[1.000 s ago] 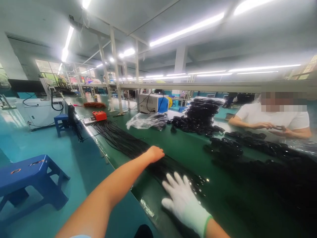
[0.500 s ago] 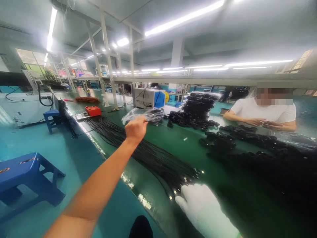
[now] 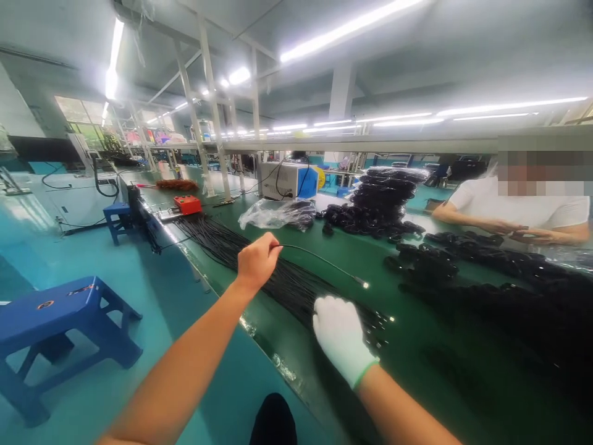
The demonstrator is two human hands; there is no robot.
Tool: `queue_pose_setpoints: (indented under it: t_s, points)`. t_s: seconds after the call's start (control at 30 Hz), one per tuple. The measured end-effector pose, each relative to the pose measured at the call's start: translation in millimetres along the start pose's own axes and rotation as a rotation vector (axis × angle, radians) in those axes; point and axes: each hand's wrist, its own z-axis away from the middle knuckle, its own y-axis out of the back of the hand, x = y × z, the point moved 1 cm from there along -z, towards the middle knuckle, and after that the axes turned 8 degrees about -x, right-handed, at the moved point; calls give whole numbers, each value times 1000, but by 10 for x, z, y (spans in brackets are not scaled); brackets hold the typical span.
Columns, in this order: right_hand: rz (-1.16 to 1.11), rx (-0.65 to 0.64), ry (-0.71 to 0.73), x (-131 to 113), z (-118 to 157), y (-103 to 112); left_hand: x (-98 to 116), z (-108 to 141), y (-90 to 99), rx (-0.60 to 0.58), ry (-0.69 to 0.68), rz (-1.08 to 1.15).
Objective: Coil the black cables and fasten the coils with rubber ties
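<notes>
My left hand (image 3: 257, 262), bare, is closed on a thin black cable (image 3: 319, 255). From its fingers the cable arcs rightward above the table, ending in a bright metallic tip. My right hand (image 3: 340, 339) wears a white knit glove with a green cuff edge. It lies over the tip end of a long bundle of black cables (image 3: 290, 289), fingers curled downward; what they hold is hidden. At its far end the bundle meets a red box (image 3: 187, 204) on a metal fixture. Light-coloured tips show beside the glove.
Coiled black cables (image 3: 428, 262) cover the right of the green table (image 3: 370, 247), with a stack of bagged coils (image 3: 384, 188) behind. A clear plastic bag (image 3: 266, 214) lies before a blue-and-white machine (image 3: 287, 179). Across sits a person (image 3: 523, 213). A blue stool (image 3: 69, 309) stands left.
My right hand has moved up and left onto the cable bundle. The cable in my left hand now shows as a raised arc with its tip visible. The view has shifted slightly.
</notes>
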Motion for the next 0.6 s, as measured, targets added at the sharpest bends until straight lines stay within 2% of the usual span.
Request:
queue_pose_setpoints:
  t_s: [0.2, 0.27, 0.33, 0.4, 0.47, 0.53, 0.6]
  points:
    - [34, -70, 13, -46, 368, -4, -87, 96, -99, -28, -13, 167]
    - [32, -74, 26, 30, 498, 24, -69, 180, -128, -47, -51, 230]
    - [-92, -41, 22, 198, 619, 68, -25, 299, -135, -67, -101, 282]
    - [-452, 45, -88, 434, 725, 115, 55, 442, -137, -77, -147, 316]
    - [-674, 79, -188, 641, 819, 149, 180, 586, -168, -86, -190, 327]
    - [-1276, -30, -251, 749, 914, 158, 343, 698, -240, -109, -228, 316]
    - [-1704, -272, -203, 752, 1024, 166, 512, 762, -328, -136, -240, 281]
